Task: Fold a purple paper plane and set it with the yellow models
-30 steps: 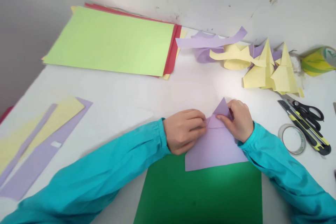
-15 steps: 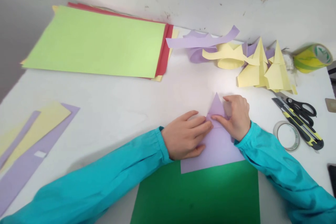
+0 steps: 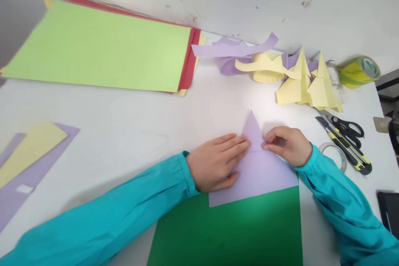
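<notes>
A folded sheet of purple paper (image 3: 252, 170) with a pointed top and a crease across it lies partly over a green sheet (image 3: 227, 228). My left hand (image 3: 216, 161) rests on its left side, fingers stretched out and pressing the paper flat. At the right edge, by the crease, my right hand (image 3: 288, 145) pinches the paper between thumb and fingertips. The exact spot under those fingertips is hard to make out.
Light green sheets (image 3: 109, 45) on red ones lie back left. Folded yellow paper pieces (image 3: 301, 87), purple curled strips (image 3: 233, 50) and a yellow tape roll (image 3: 358, 72) stand along the wall. Right: scissors (image 3: 347, 129), a cutter knife (image 3: 346, 147), clear tape (image 3: 335, 156). Left: paper offcuts (image 3: 40, 145).
My right hand has drawn from the paper's middle out to its right edge, its fingers now pinched together. My left hand stays on the paper. The view has shifted slightly to the right.
</notes>
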A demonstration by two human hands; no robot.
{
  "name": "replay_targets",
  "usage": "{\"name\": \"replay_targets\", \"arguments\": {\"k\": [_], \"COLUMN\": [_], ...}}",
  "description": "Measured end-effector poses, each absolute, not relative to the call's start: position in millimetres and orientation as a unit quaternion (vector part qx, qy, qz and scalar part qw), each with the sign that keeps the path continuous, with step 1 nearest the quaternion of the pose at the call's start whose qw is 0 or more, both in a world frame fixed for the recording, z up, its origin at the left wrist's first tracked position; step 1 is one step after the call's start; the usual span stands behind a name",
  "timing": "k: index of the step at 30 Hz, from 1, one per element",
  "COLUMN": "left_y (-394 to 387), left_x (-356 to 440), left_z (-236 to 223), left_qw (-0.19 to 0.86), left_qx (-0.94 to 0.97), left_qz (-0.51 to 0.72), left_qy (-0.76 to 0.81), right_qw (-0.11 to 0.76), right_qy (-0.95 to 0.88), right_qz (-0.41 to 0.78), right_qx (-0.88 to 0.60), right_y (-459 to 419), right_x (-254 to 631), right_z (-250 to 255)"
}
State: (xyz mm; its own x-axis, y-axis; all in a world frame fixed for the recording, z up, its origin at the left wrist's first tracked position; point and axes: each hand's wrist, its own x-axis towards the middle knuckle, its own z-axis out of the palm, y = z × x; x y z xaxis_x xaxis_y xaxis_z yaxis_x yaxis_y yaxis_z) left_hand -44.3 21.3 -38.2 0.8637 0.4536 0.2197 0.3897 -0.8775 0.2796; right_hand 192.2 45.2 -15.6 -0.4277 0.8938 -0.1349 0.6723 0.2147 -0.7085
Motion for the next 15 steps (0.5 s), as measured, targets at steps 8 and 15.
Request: {"name": "replay_targets", "arguments": {"k": [8, 15], "left_y": [22.8, 24.3], "left_x": [-45.5, -44.6], "left_z": [-37.8, -36.1], "left_qw": [0.120, 0.129], "left_qx": [0.956, 0.957], "left_qz": [0.150, 0.136], "left_qy": [0.221, 0.222], "right_qw": [0.114, 0.104], "right_qy": [-0.833, -0.845], "right_qz": [0.315, 0.243], "right_qx": [-0.441, -0.466], "right_y": [49.4, 47.3], "right_x": [191.7, 181.6], "right_z": [-12.6, -17.8]}}
